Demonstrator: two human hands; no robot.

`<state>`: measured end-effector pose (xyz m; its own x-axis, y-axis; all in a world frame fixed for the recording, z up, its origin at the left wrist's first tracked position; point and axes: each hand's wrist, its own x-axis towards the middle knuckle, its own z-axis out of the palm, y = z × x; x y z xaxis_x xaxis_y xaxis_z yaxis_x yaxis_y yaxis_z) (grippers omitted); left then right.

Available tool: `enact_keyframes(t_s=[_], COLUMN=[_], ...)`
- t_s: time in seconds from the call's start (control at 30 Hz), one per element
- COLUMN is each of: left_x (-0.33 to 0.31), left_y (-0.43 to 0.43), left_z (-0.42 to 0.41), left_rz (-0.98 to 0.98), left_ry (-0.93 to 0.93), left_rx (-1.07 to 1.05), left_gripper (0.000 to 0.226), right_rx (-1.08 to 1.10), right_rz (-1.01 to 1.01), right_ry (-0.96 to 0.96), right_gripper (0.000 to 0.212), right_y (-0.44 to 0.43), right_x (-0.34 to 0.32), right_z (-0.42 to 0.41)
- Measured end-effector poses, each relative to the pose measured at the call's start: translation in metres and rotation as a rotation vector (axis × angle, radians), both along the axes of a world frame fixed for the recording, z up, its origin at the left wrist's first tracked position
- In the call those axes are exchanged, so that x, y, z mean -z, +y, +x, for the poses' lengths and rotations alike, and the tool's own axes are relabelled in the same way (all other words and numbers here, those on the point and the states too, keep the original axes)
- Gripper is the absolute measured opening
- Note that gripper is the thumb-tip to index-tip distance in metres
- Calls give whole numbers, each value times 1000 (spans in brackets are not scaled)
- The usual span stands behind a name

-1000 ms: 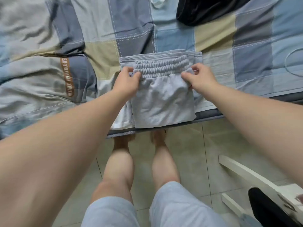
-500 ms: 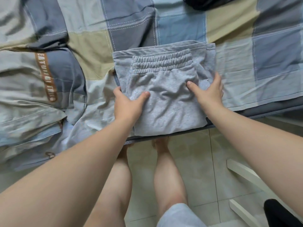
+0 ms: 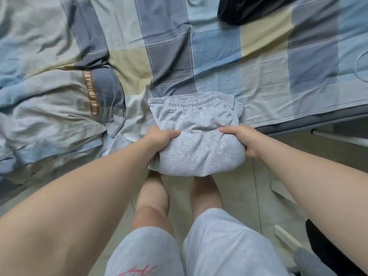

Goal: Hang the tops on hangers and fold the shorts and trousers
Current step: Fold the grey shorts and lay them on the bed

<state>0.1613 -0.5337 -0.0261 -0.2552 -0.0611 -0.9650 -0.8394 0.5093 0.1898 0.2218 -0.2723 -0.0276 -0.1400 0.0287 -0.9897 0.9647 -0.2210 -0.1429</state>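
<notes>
A folded pair of light grey shorts (image 3: 197, 134) with an elastic waistband sits at the near edge of the bed, its front part hanging past the edge. My left hand (image 3: 159, 139) grips the bundle's left side, thumb on top and fingers underneath. On the right side my right hand (image 3: 242, 139) grips it the same way. The waistband faces away from me.
The bed carries a checked blue, grey and beige sheet (image 3: 219, 62) with a rumpled duvet (image 3: 49, 100) on the left. A black garment (image 3: 245, 8) lies at the far edge. A white frame (image 3: 284, 196) and a dark object stand on the tiled floor at right.
My hands slid from the waistband down to the sides of the shorts and closed on them. The bundle has come toward me, off the bed's edge.
</notes>
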Motion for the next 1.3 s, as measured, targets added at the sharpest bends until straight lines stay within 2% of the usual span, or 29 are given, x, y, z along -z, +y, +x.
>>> enact_keyframes(t_s=[0.13, 0.33, 0.5, 0.57, 0.63, 0.73, 0.97, 1.13, 1.3], left_x=[-62, -154, -213, -235, -255, -286, -363, -412, -463], left_y=[-15, -37, -47, -45, -38, -23, 58, 136, 204], left_z=[13, 29, 29, 27, 29, 35, 76, 154, 277], left_rz=[-51, -33, 58, 106, 178, 273, 575, 798, 1076], left_ry=[-93, -104, 0, 98, 182, 291, 561, 684, 768], left_rx=[65, 107, 170, 198, 229, 357, 705, 884, 988], left_gripper=[55, 71, 72, 62, 49, 56, 41, 28, 21], right_rx=[-13, 78, 325, 413, 501, 609, 939, 1116, 1244], right_rz=[-8, -3, 139, 194, 243, 321, 571, 757, 997], right_ry=[-40, -51, 159, 238, 327, 450, 646, 780, 849], right_gripper=[32, 37, 31, 22, 18, 28, 36, 41, 48], right_y=[-13, -44, -67, -75, -80, -80, -72, -59, -45], right_x=[-62, -160, -229, -254, -276, -308, -390, -448, -491], right_z=[18, 53, 91, 107, 127, 155, 256, 359, 490])
